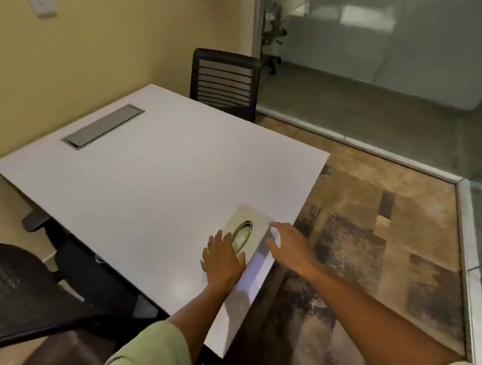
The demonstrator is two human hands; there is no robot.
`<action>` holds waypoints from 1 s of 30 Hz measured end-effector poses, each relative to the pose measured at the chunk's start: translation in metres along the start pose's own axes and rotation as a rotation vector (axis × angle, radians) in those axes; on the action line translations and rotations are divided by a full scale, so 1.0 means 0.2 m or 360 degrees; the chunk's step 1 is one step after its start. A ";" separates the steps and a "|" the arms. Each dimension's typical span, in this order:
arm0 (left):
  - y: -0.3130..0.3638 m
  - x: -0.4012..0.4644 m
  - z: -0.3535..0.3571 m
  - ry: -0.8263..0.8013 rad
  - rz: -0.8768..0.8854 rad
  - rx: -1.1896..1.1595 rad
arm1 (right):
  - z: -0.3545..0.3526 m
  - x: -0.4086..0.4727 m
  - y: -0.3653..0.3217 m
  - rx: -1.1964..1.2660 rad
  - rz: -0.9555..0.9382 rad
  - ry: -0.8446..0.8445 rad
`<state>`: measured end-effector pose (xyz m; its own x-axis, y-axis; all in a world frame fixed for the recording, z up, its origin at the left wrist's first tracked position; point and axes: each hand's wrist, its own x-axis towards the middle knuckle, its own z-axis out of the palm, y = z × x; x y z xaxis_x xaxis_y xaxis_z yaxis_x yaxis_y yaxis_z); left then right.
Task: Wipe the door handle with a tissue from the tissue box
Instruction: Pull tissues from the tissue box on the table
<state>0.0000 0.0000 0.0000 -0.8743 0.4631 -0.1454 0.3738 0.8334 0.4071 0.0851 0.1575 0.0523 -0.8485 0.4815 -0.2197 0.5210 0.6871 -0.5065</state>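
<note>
A flat beige tissue box [253, 219] with an oval, gold-rimmed opening lies at the near right corner of the white table [150, 173]. My left hand [224, 257] rests flat on the box's near end, fingers spread, holding nothing. Beside the box's right edge, my right hand [289, 246] hovers with fingers apart and curled, just past the table's side. No tissue sticks out that I can make out. No door handle is in view.
A grey cable hatch [103, 126] is set into the table's far left. One black chair [226, 82] stands at the far side, another [30, 291] at the near left. Patterned carpet [363, 245] lies to the right, bounded by a glass partition [394, 48].
</note>
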 end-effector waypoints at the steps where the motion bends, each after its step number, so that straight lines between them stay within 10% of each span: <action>1: -0.03 0.01 0.02 -0.0066 -0.0048 0.0019 | 0.02 0.01 -0.02 0.0013 0.0004 -0.0022; 30: -0.22 0.08 0.31 -0.0227 -0.0114 0.0228 | 0.38 0.49 -0.16 -0.0664 -0.0110 -0.0143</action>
<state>-0.0119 -0.0105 -0.0770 -0.8513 0.4308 -0.2994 0.3614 0.8952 0.2606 -0.0223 0.1407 -0.0164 -0.8778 0.3900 -0.2781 0.4399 0.8861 -0.1462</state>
